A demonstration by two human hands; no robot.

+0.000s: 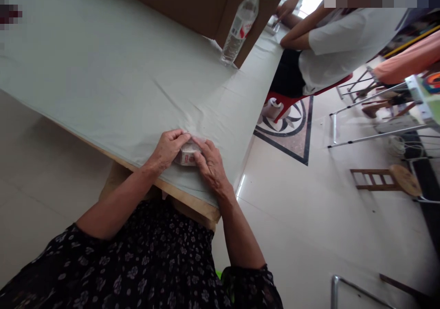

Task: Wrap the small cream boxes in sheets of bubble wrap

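Near the front edge of the table, a small white box-like packet [188, 158] with red print lies between my two hands. Clear plastic seems to cover it, though the detail is too small to be sure. My left hand [167, 147] is closed at the packet's upper left, thumb and fingers pressed together. From the right side, my right hand [211, 163] grips it, with the thumb on its printed face and the fingers along the top. The fingertips partly hide the packet's far side.
A pale cloth covers the table [103, 75]. A large brown cardboard box [178, 6] stands at the back, with a clear plastic bottle [240, 24] before its corner. On the right, a person in a white shirt [343, 38] sits on a red chair. A wooden stool [402, 180] is farther right.
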